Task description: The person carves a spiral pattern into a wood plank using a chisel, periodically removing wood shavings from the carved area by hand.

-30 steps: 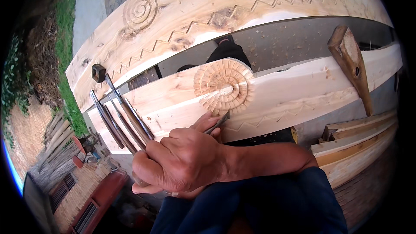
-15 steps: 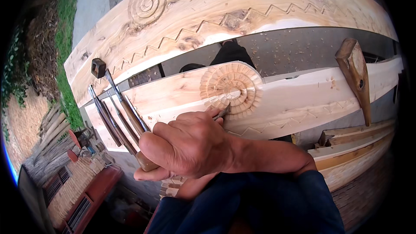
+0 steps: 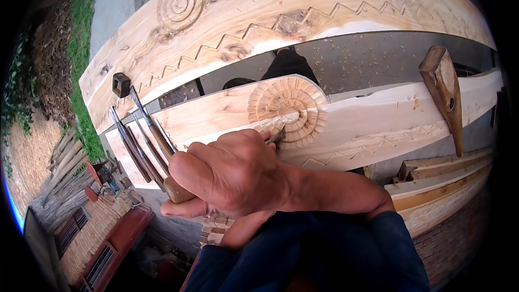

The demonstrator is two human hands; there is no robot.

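Observation:
My right hand [image 3: 232, 170] is closed in a fist around a carving chisel, reaching across from the lower right. The butt of its wooden handle [image 3: 176, 190] sticks out at the left of the fist. The dark blade [image 3: 278, 136] shows past the fingers, at the lower edge of a carved spiral rosette [image 3: 294, 109] cut into a pale wooden board [image 3: 373, 113]. Beneath my right wrist passes my left forearm [image 3: 246, 231]; the left hand is mostly hidden, and its grip cannot be made out.
Several carving chisels [image 3: 148, 146] lie on the board's left end, near a dark block-like head [image 3: 121, 84]. A wooden mallet [image 3: 444, 94] rests at the right. Beyond stands a larger board [image 3: 259, 19] with zigzag grooves. Stacked timber [image 3: 443, 184] is at lower right.
My right fist has shifted slightly left with the chisel, and the blade has drawn a little nearer the fingers. The boards and loose tools stay where they were.

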